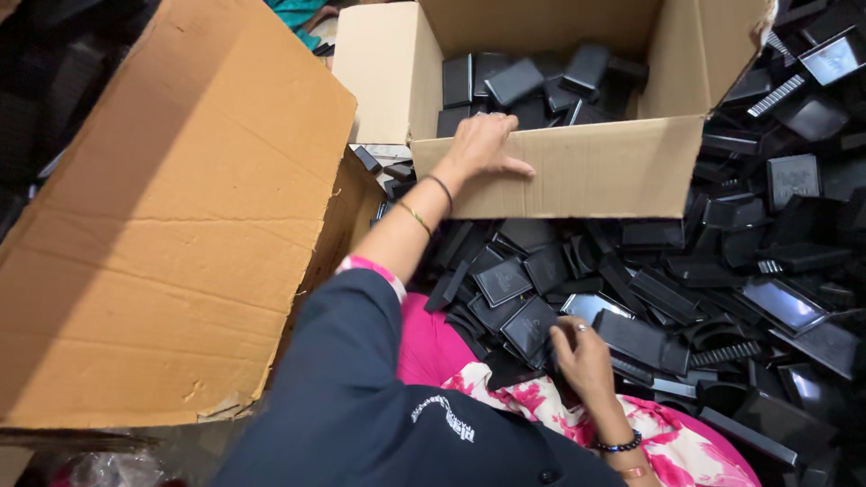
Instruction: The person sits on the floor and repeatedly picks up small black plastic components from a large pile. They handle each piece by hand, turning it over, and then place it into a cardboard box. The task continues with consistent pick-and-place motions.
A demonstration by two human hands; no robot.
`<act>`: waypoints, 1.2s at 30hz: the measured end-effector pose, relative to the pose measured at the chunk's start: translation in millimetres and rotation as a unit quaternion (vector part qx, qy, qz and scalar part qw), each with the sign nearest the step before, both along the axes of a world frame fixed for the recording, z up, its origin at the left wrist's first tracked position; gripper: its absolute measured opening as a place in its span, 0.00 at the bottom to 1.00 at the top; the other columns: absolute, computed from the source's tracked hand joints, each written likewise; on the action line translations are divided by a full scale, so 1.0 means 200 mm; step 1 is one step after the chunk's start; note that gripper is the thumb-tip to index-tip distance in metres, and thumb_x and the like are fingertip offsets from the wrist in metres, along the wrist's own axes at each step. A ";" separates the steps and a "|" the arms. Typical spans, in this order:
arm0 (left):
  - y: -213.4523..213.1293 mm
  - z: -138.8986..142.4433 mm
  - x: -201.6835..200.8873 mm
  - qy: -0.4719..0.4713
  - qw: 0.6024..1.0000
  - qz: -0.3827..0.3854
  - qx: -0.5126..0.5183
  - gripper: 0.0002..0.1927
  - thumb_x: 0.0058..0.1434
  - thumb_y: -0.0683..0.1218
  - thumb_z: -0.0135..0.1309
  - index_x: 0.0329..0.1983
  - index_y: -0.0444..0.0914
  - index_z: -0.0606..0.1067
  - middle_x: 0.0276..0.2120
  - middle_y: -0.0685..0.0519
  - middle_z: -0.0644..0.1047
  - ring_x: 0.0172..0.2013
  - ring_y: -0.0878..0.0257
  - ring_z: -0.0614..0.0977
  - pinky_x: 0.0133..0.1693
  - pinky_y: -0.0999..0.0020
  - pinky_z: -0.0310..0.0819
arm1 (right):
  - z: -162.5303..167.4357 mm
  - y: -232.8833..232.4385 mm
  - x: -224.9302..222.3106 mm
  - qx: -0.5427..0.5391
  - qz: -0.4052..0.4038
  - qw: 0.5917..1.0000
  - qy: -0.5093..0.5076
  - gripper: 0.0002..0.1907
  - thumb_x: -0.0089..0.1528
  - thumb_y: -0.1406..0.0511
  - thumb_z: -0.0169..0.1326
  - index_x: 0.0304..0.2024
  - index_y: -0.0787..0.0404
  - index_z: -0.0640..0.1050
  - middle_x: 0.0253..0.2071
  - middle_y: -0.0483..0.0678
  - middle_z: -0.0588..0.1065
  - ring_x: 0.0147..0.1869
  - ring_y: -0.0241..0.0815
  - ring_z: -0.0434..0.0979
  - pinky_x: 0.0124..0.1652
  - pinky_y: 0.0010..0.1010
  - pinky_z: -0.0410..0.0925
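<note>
Head view. The left hand [483,144] rests on the near rim of the open box [577,171], palm down, fingers [514,166] spread and draped over the cardboard edge, holding nothing else. The right hand [585,361] is lower in the frame, at the near edge of the pile [722,289] of flat black plastic parts. Its fingers [563,335] are curled together on the edge of one black part [530,326]; whether they have fully closed on it cannot be told.

That part lies among others just in front of the person's lap, well apart from the box. It is a flat, roughly rectangular tray shape, lying tilted on the heap, broad face up. Its long axis appears to run from lower left to upper right in the frame, the far end pointing roughly toward the box; the outline is partly hidden by the hand.

More such parts already lie inside the box. A large cardboard flap [171,225] stands to the left.

Judged good practice here: steady the box wall with the left hand, pinch the part by its short edge, and lift it clear of interlocked neighbours before carrying.
</note>
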State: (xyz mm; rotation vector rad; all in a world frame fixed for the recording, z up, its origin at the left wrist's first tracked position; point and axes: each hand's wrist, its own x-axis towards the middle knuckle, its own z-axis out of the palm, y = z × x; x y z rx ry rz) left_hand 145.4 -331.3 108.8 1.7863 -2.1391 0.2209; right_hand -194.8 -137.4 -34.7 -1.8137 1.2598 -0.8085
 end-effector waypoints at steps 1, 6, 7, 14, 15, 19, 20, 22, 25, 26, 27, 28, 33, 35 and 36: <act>-0.05 0.01 0.03 -0.026 0.999 -0.023 0.042 0.40 0.37 0.76 0.68 0.31 0.37 0.77 0.32 0.45 0.81 0.37 0.46 0.83 0.39 0.52 0.77 | 0.00 0.00 0.01 -0.015 0.019 1.000 0.013 0.14 0.62 0.63 0.59 0.46 0.65 0.80 0.40 0.57 0.81 0.42 0.53 0.84 0.43 0.36 0.74; -0.19 -0.06 0.08 -0.056 0.998 -0.022 0.005 0.34 0.43 0.74 0.66 0.33 0.41 0.78 0.31 0.45 0.80 0.35 0.47 0.83 0.36 0.52 0.78 | -0.02 0.01 0.02 -0.061 0.060 0.996 0.034 0.14 0.60 0.62 0.59 0.45 0.65 0.79 0.47 0.58 0.79 0.49 0.60 0.80 0.47 0.40 0.72; -0.18 -0.09 0.08 -0.059 0.998 -0.013 -0.024 0.33 0.45 0.73 0.66 0.32 0.40 0.78 0.32 0.46 0.81 0.35 0.48 0.83 0.36 0.52 0.78 | -0.02 0.02 0.02 -0.067 0.065 0.995 0.035 0.15 0.61 0.62 0.59 0.45 0.65 0.79 0.47 0.58 0.78 0.50 0.59 0.80 0.48 0.40 0.72; -0.13 -0.17 0.07 -0.065 0.996 0.012 -0.058 0.34 0.45 0.75 0.64 0.31 0.41 0.76 0.32 0.50 0.81 0.35 0.51 0.83 0.35 0.55 0.79 | 0.00 0.03 0.01 -0.049 0.073 0.995 0.055 0.15 0.60 0.62 0.59 0.46 0.65 0.79 0.47 0.57 0.78 0.49 0.60 0.79 0.47 0.41 0.72; -0.13 -0.16 0.07 -0.066 0.996 0.013 -0.061 0.34 0.45 0.75 0.64 0.31 0.41 0.76 0.32 0.50 0.81 0.34 0.51 0.83 0.35 0.55 0.79 | 0.00 0.04 0.01 -0.051 0.076 0.994 0.055 0.15 0.60 0.62 0.59 0.46 0.65 0.79 0.47 0.57 0.78 0.49 0.59 0.79 0.47 0.41 0.72; -0.13 -0.15 0.06 -0.061 0.996 0.008 -0.065 0.35 0.45 0.75 0.64 0.32 0.41 0.76 0.32 0.50 0.81 0.34 0.51 0.83 0.36 0.56 0.79 | 0.02 0.05 0.01 -0.070 0.089 0.992 0.049 0.15 0.61 0.62 0.58 0.46 0.65 0.78 0.48 0.56 0.77 0.51 0.59 0.79 0.48 0.40 0.72; -0.12 -0.15 0.06 -0.065 0.995 0.013 -0.070 0.35 0.44 0.75 0.64 0.32 0.41 0.76 0.31 0.50 0.81 0.34 0.51 0.83 0.35 0.56 0.79 | 0.02 0.05 0.01 -0.061 0.087 0.993 0.054 0.15 0.60 0.62 0.59 0.46 0.65 0.78 0.48 0.56 0.77 0.50 0.58 0.79 0.48 0.40 0.72; -0.12 -0.16 0.05 -0.073 0.994 0.022 -0.079 0.35 0.43 0.76 0.64 0.31 0.41 0.77 0.31 0.50 0.81 0.33 0.51 0.83 0.35 0.57 0.79 | 0.03 0.06 0.01 -0.044 0.082 0.994 0.062 0.15 0.60 0.62 0.59 0.46 0.65 0.79 0.49 0.55 0.77 0.49 0.57 0.79 0.47 0.40 0.72; -0.12 -0.16 0.05 -0.077 0.993 0.017 -0.087 0.35 0.43 0.75 0.65 0.32 0.41 0.76 0.31 0.50 0.81 0.33 0.51 0.83 0.35 0.57 0.79 | 0.04 0.06 0.01 -0.053 0.085 0.993 0.060 0.16 0.60 0.62 0.59 0.46 0.65 0.78 0.49 0.55 0.77 0.51 0.58 0.79 0.48 0.40 0.72; -0.12 -0.15 0.05 -0.077 0.993 0.018 -0.087 0.35 0.43 0.75 0.65 0.31 0.41 0.76 0.31 0.50 0.81 0.33 0.51 0.83 0.34 0.57 0.79 | 0.05 0.06 0.01 -0.052 0.085 0.993 0.060 0.16 0.60 0.62 0.59 0.46 0.65 0.78 0.49 0.56 0.77 0.51 0.58 0.79 0.48 0.40 0.72; -0.12 -0.15 0.05 -0.078 0.993 0.018 -0.087 0.35 0.43 0.75 0.65 0.31 0.41 0.76 0.31 0.51 0.81 0.33 0.51 0.83 0.34 0.57 0.79 | 0.06 0.06 0.01 -0.051 0.085 0.993 0.060 0.16 0.60 0.62 0.59 0.46 0.65 0.78 0.49 0.56 0.77 0.51 0.58 0.79 0.48 0.40 0.72; -0.12 -0.15 0.05 -0.080 0.993 0.019 -0.087 0.35 0.43 0.75 0.65 0.31 0.41 0.76 0.31 0.51 0.81 0.33 0.51 0.83 0.34 0.58 0.79 | 0.06 0.07 0.01 -0.050 0.085 0.993 0.059 0.16 0.60 0.62 0.59 0.46 0.66 0.78 0.49 0.56 0.77 0.51 0.58 0.79 0.48 0.40 0.72; -0.12 -0.17 0.05 -0.080 0.992 0.029 -0.094 0.36 0.43 0.76 0.65 0.29 0.41 0.76 0.30 0.52 0.81 0.32 0.53 0.83 0.34 0.58 0.79 | 0.05 0.07 0.01 -0.056 0.088 0.993 0.064 0.16 0.60 0.62 0.59 0.46 0.66 0.78 0.49 0.56 0.77 0.51 0.58 0.79 0.49 0.40 0.72; -0.12 -0.18 0.05 -0.078 0.991 0.028 -0.109 0.36 0.42 0.77 0.65 0.29 0.41 0.76 0.29 0.52 0.81 0.32 0.53 0.83 0.33 0.59 0.79 | 0.02 0.07 0.00 -0.062 0.090 0.992 0.062 0.16 0.60 0.62 0.59 0.46 0.66 0.78 0.50 0.56 0.76 0.52 0.59 0.78 0.49 0.41 0.71; -0.12 -0.19 0.05 -0.076 0.990 0.025 -0.120 0.36 0.42 0.77 0.65 0.28 0.41 0.76 0.29 0.52 0.81 0.32 0.53 0.83 0.33 0.59 0.79 | 0.00 0.07 0.00 -0.066 0.092 0.992 0.062 0.16 0.60 0.62 0.59 0.46 0.66 0.78 0.50 0.56 0.76 0.52 0.59 0.78 0.49 0.41 0.71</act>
